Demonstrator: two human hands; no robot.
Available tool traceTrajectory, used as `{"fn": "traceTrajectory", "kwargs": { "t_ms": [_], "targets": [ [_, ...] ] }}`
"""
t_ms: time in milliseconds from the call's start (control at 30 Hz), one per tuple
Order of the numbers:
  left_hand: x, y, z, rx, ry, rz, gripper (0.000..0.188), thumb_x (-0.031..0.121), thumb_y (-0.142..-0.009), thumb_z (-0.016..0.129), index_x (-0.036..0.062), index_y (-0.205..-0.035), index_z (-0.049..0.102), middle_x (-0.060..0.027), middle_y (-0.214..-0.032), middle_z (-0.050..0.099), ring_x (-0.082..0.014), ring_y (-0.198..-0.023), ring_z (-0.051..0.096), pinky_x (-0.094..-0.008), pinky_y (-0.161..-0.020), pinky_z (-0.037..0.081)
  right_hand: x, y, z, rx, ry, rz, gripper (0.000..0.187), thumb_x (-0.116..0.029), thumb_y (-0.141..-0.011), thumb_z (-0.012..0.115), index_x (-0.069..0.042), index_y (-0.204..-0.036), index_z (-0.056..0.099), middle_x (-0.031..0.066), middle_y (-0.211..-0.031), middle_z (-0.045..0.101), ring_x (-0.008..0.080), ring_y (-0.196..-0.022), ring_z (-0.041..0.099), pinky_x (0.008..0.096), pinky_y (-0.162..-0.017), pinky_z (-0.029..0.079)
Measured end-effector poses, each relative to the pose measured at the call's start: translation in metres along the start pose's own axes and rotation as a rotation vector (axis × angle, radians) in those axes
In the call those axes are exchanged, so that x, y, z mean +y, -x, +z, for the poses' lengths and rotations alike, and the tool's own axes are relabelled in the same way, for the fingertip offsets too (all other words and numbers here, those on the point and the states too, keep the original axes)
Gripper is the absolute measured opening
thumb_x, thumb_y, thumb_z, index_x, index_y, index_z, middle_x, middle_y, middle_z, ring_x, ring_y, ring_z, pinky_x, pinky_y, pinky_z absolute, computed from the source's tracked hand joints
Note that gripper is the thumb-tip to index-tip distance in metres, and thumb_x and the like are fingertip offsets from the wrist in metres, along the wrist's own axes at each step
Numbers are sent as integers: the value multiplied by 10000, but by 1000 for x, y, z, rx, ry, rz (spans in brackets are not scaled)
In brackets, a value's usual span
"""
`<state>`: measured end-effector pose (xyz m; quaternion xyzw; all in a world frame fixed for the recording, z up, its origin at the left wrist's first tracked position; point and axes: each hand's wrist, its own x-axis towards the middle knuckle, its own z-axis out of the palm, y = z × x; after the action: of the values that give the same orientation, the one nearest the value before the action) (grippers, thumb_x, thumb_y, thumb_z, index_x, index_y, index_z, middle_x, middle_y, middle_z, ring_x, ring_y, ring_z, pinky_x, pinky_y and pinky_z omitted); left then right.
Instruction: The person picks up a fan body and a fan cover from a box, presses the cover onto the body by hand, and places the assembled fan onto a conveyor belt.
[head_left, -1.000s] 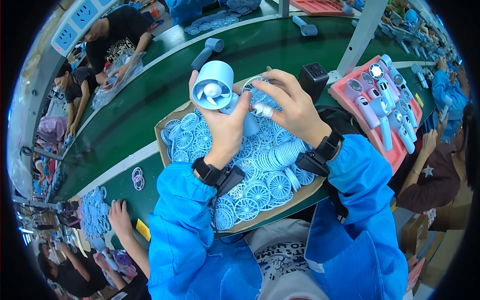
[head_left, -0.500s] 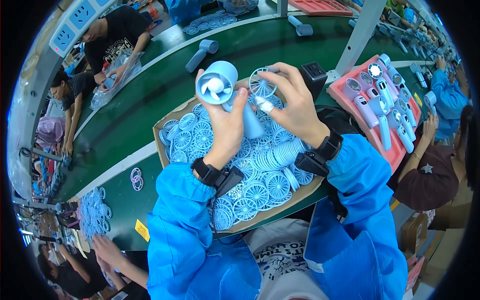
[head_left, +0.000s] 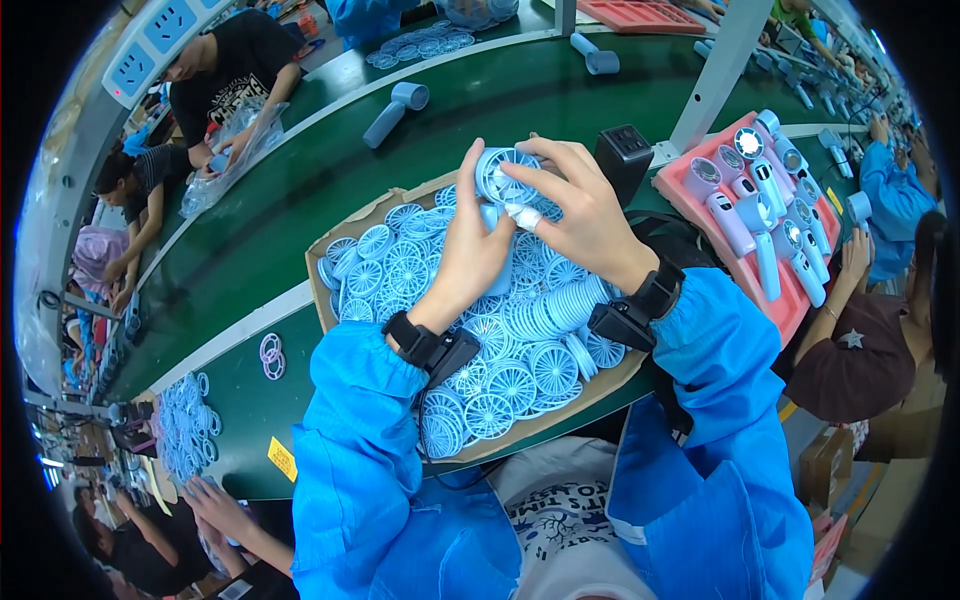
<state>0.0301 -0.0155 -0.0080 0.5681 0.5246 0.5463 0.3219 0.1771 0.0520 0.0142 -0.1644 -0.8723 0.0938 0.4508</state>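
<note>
Blue hand fan (head_left: 503, 272) gripped in the left hand (head_left: 465, 255), fingers wrapped round its head and handle; fan is held above the far part of a cardboard box (head_left: 318, 290). A spoked cover (head_left: 508, 166) is pinched by the right hand (head_left: 592, 218) against the fan's round mouth; whether it is seated cannot be told. Box is heaped with loose blue covers (head_left: 553, 368). To the right, finished-looking fans (head_left: 768, 185) are held in a pink tray (head_left: 674, 182).

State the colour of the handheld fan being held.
The handheld fan is light blue; head view.
</note>
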Motion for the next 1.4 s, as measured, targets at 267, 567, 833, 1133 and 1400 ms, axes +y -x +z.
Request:
{"fn": "traceTrajectory", "kwargs": {
  "t_ms": [267, 567, 833, 1133, 1400],
  "targets": [
    [0, 0, 0, -32, 26, -21, 770, -82, -829, 483, 126, -1475, 120, -208, -1247, 461, -261, -1036, 568, -319, -804, 508, 1, 1, 1, -3, 10, -8, 506, -22, -635, 744, -94, -1126, 650, 132, -1211, 542, 302, -1095, 520, 368, -884, 507],
    [3, 2, 0, -80, 46, -121, 769, -87, -840, 467, 145, -1469, 91, -179, -1151, 512, -200, -799, 622, -323, -685, 536, 1, 3, 3, -28, 22, -2, 489, -29, -647, 734, -106, -1123, 655, 131, -1207, 547, 309, -1102, 513, 382, -894, 486],
    [10, 3, 1, -102, 318, -204, 719, -44, -880, 451, 198, -1463, 106, -128, -1037, 548, -158, -722, 603, -295, -620, 535, 16, 2, 6, -72, 77, -26, 401, -49, -747, 675, -118, -1141, 648, 130, -1219, 542, 304, -1117, 505, 370, -938, 434],
    [17, 4, -6, -119, 416, -161, 487, 233, -999, 364, 187, -1461, 218, -80, -908, 569, -116, -648, 564, -240, -573, 501, 1, -2, 1, -133, -1077, 614, 368, -104, -892, 588, -26, -1248, 539, 93, -1241, 529, 163, -1110, 518, 294, -896, 449],
    [21, 6, -2, -135, 313, -30, 480, 285, -1000, 393, 174, -1451, 272, -68, -836, 575, -114, -640, 567, -245, -562, 496, 8, -3, -6, -85, -1152, 636, 387, -120, -914, 580, -29, -1281, 500, 99, -1241, 523, 156, -1090, 533, 277, -865, 467]
  ]
}}
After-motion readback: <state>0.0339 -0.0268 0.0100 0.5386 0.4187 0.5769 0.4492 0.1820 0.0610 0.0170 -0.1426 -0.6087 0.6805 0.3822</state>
